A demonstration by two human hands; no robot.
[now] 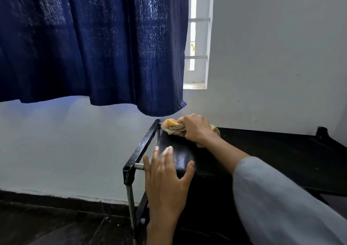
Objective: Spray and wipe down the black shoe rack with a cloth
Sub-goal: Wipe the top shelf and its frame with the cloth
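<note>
- The dark tiled floor [56,224] and the white wall [65,147] fill the left side, giving open room beside the rack's left end.
- A blue curtain [93,43] hangs over most of the window [197,38]; its hem ends just above the rack's far left corner, apart from it.
- The black shoe rack [262,150] stands against the wall, its left end framed by a black side bar [142,145] and a metal post [130,203] running down to the floor. Its top runs off the right edge, cut off there.
- The left hand [167,184] lies flat on the near left edge of the rack's top, fingers straight and spread, thumb out along the front edge, holding nothing.
- The cloth [173,129], yellow and pale, is bunched on the far left corner of the rack's top, beside the end of the side bar.
- The right hand [195,130] grips the cloth with curled fingers and presses it on the top; part of the cloth is hidden under the hand.
- A grey sleeve [281,203] covers the right forearm and hides the rack's front beneath it.
- The lower shelves are lost in shadow.
- No writing or brand can be read.
</note>
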